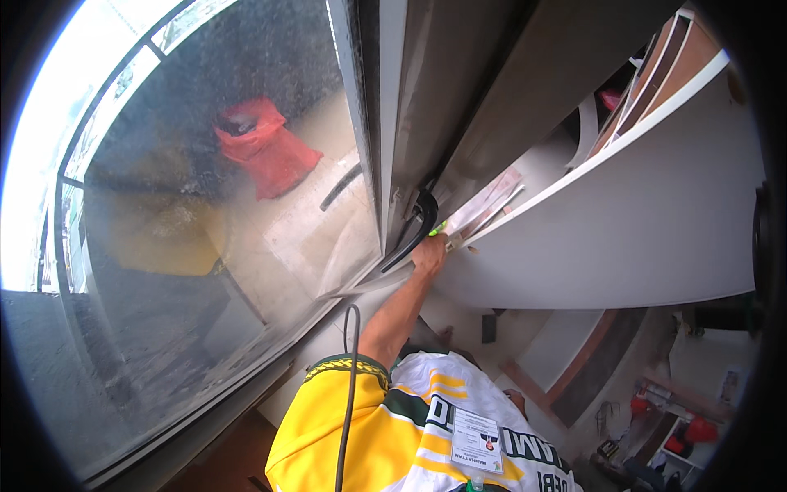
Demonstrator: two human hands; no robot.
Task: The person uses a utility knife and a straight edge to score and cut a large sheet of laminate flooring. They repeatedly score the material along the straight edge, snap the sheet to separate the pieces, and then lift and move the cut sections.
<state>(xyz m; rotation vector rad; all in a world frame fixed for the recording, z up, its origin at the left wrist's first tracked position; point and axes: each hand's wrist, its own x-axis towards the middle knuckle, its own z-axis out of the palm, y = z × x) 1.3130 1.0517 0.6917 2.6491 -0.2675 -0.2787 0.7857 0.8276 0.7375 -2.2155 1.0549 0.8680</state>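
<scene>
My left arm, in a yellow sleeve, reaches up to the foot of a grey metal frame (pixel 426 107). There my left hand (pixel 429 252) is closed around a small bright green object (pixel 438 230), whose kind is mostly hidden by the fingers. Right beside the hand, a black flexible strip (pixel 425 217) curves out from the frame and hangs down along its lower end. A patch of skin at the right side of my shirt may be my right hand (pixel 515 400); its fingers cannot be made out.
Left of the frame is a large dusty glass pane (pixel 270 57), with a red sack (pixel 275 152) and a short black strip (pixel 341 187) behind it. A large white panel (pixel 607 213) fills the right. Red and black items (pixel 672 435) clutter the lower right. A dark cable (pixel 351 385) hangs close by.
</scene>
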